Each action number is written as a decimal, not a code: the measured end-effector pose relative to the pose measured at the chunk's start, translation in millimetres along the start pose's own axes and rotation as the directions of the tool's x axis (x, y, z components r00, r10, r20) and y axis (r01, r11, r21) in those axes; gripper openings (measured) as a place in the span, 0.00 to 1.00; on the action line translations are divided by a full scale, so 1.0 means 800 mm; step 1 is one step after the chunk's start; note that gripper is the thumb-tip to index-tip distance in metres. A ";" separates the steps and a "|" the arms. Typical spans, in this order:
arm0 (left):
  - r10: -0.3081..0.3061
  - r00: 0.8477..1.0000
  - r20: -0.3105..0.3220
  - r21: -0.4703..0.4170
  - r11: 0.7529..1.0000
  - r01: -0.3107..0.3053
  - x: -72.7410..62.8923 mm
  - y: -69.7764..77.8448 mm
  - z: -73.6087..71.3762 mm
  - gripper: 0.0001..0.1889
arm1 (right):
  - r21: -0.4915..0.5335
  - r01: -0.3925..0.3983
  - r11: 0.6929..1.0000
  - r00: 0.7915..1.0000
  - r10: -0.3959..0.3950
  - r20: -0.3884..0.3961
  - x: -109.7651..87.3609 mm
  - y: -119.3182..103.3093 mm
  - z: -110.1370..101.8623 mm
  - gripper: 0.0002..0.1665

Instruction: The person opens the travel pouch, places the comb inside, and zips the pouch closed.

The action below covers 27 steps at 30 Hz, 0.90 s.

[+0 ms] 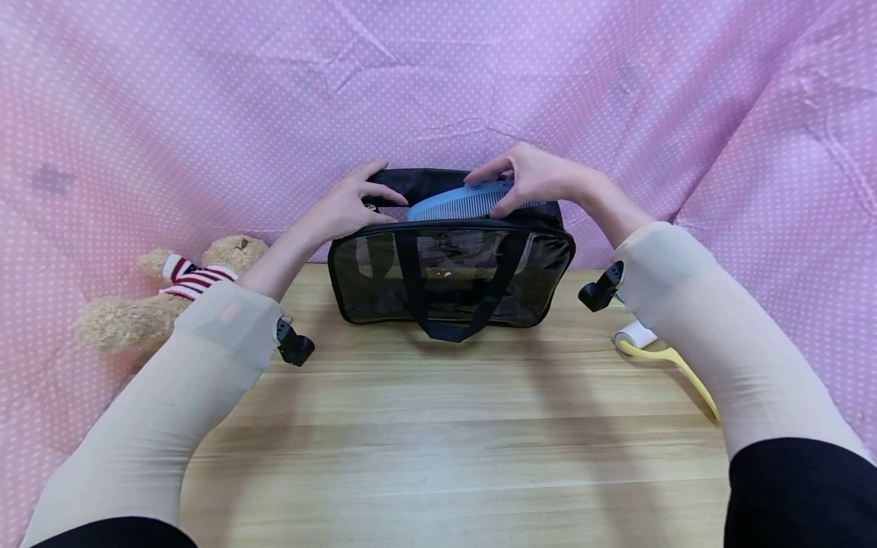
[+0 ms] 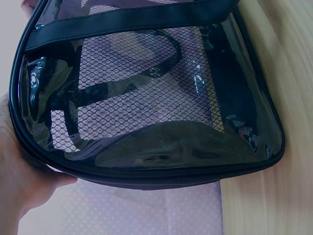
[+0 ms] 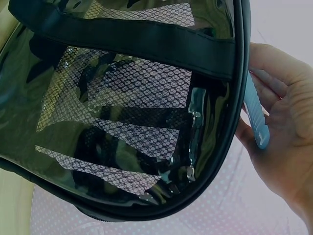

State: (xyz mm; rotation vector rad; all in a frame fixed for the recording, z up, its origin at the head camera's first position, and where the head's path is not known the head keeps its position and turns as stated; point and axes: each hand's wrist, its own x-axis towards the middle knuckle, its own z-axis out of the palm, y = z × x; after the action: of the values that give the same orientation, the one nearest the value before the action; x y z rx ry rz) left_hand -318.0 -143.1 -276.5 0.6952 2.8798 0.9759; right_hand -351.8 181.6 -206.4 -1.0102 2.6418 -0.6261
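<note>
A black bag [image 1: 359, 278] with a see-through front and a hanging strap handle stands upright on the table, its top unzipped. At its upper left corner my left hand [image 1: 349, 204] holds the rim, thumb toward the front. My right hand [image 1: 541, 176] pinches a light blue comb [image 1: 441, 204] at the bag's opening, teeth facing down. Part of the comb is hidden behind the front rim. In the right wrist view the comb's end [image 3: 259, 122] pokes out beside the bag's edge, against the palm.
A teddy bear [image 1: 199, 281] in a striped top lies at the left. On the right, partly behind my forearm, are a white roll [image 1: 636, 335] and a yellow curved handle [image 1: 678, 361]. Pink dotted cloth [image 1: 438, 84] hangs behind the wooden table [image 1: 438, 426].
</note>
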 end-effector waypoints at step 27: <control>0.009 1.000 -0.003 -0.021 1.000 -0.009 0.000 0.000 0.000 0.18 | 0.048 0.049 0.998 0.999 -0.049 0.009 0.000 0.001 0.000 0.34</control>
State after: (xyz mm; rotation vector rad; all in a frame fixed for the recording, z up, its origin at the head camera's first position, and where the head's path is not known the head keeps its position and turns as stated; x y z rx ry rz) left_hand -317.9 -143.3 -276.6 0.7069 2.8672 1.0080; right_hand -352.5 182.3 -206.9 -1.0649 2.5880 -0.6892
